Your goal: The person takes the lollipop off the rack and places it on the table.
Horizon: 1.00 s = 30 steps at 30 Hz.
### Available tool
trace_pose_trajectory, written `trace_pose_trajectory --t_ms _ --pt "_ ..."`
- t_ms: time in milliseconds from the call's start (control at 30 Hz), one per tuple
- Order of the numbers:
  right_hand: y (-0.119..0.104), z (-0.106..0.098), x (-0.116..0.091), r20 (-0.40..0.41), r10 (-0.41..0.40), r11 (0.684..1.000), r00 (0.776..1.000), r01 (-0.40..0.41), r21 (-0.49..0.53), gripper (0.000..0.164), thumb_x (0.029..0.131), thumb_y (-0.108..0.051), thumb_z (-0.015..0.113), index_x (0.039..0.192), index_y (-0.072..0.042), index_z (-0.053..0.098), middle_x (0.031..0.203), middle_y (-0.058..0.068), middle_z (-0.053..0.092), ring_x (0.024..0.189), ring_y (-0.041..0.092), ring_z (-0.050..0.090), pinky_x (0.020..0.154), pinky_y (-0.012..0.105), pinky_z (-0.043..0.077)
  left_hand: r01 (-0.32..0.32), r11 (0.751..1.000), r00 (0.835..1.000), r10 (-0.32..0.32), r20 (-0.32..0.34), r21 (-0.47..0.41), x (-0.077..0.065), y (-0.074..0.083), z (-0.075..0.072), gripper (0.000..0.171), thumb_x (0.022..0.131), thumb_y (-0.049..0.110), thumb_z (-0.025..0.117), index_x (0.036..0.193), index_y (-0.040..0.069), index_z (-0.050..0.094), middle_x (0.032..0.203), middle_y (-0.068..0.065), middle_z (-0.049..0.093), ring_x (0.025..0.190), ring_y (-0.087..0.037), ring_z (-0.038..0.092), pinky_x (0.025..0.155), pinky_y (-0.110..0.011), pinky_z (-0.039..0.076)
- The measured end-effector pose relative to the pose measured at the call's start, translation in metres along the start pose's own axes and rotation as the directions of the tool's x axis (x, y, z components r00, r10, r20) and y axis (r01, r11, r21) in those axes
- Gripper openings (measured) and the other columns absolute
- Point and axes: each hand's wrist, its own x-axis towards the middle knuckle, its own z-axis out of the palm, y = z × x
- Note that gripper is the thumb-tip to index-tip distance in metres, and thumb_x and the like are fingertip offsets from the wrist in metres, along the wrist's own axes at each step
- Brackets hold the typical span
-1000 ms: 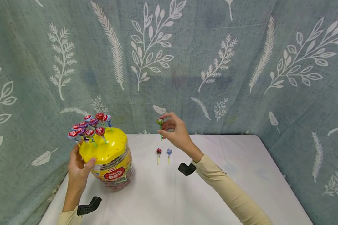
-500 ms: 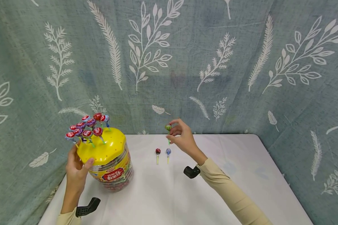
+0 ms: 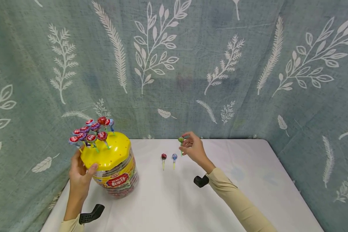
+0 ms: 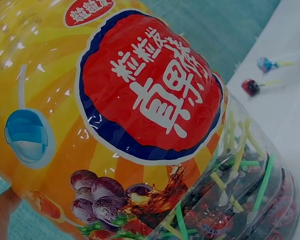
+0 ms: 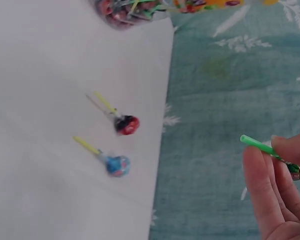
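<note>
A large clear jar [image 3: 120, 180] with a yellow lid [image 3: 116, 153] stands on the left of the table. My left hand [image 3: 80, 174] grips it by the lid's near left side, thumb on the rim. Several wrapped lollipops [image 3: 91, 138] stick up from holes in the lid. My right hand [image 3: 193, 148] pinches a green lollipop [image 3: 181, 140] by its green stick, above the table's far side. Below it and to the left lie a dark red lollipop [image 3: 163, 156] and a blue lollipop [image 3: 174, 156]. The left wrist view shows the jar's printed label [image 4: 150, 90] and lollipops inside.
A white cloth covers the table [image 3: 235, 199]. Behind it and along both sides hangs a grey-green curtain [image 3: 185, 64] with white leaf prints, close to the far edge.
My right hand has moved to the right and lower, carrying the green lollipop. The left hand keeps its hold on the jar, and the two lollipops on the table lie as before.
</note>
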Motion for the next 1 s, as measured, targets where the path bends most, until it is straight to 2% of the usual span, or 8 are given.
trace_pose_trajectory --t_ms 133,400,633,733,1000 --pt "0.015 0.001 0.001 -0.035 0.044 0.999 0.998 -0.044 -0.002 0.047 0.074 0.01 0.072 0.116 0.0 0.055 0.081 0.015 0.06 0.066 0.023 0.064 0.056 0.041 0.055 -0.006 1.0 1.0 0.006 0.005 -0.028 -0.001 0.0 0.001 0.076 0.084 -0.003 0.059 0.148 0.019 0.023 0.15 -0.004 0.028 0.129 -0.016 0.035 0.095 -0.012 0.036" --pt "0.044 0.006 0.005 -0.06 0.112 0.993 0.992 -0.114 -0.029 0.046 0.074 0.01 0.072 0.115 -0.001 0.054 0.08 0.014 0.059 0.065 0.023 0.064 0.053 0.035 0.055 0.005 1.0 1.0 -0.005 0.001 -0.017 -0.001 0.001 -0.002 0.075 0.085 0.0 0.06 0.148 0.02 0.024 0.149 -0.003 0.028 0.128 -0.015 0.035 0.096 -0.012 0.035" --pt "0.069 0.01 0.004 -0.1 0.172 0.983 0.98 -0.177 -0.042 0.044 0.073 0.01 0.072 0.111 -0.003 0.055 0.077 0.015 0.059 0.058 0.024 0.063 0.058 0.047 0.054 -0.008 1.0 1.0 0.008 0.019 -0.01 0.0 0.002 -0.001 0.076 0.084 -0.002 0.059 0.148 0.017 0.023 0.15 -0.004 0.027 0.129 -0.016 0.034 0.098 -0.013 0.034" --pt "0.078 0.011 0.005 -0.109 0.181 0.98 0.977 -0.189 -0.067 0.044 0.072 0.011 0.073 0.111 -0.001 0.055 0.076 0.015 0.059 0.054 0.025 0.062 0.058 0.049 0.054 0.002 1.0 1.0 -0.002 0.018 -0.006 -0.001 0.003 -0.002 0.076 0.085 -0.001 0.059 0.148 0.018 0.022 0.15 -0.004 0.026 0.13 -0.016 0.034 0.098 -0.013 0.033" --pt "0.096 0.016 0.006 -0.131 0.23 0.953 0.964 -0.25 -0.171 0.042 0.073 0.009 0.073 0.11 0.0 0.055 0.077 0.015 0.059 0.051 0.027 0.062 0.053 0.043 0.054 0.013 1.0 1.0 -0.013 0.015 -0.008 -0.001 0.001 -0.002 0.077 0.085 -0.001 0.059 0.149 0.02 0.021 0.151 -0.004 0.026 0.13 -0.016 0.033 0.097 -0.013 0.034"
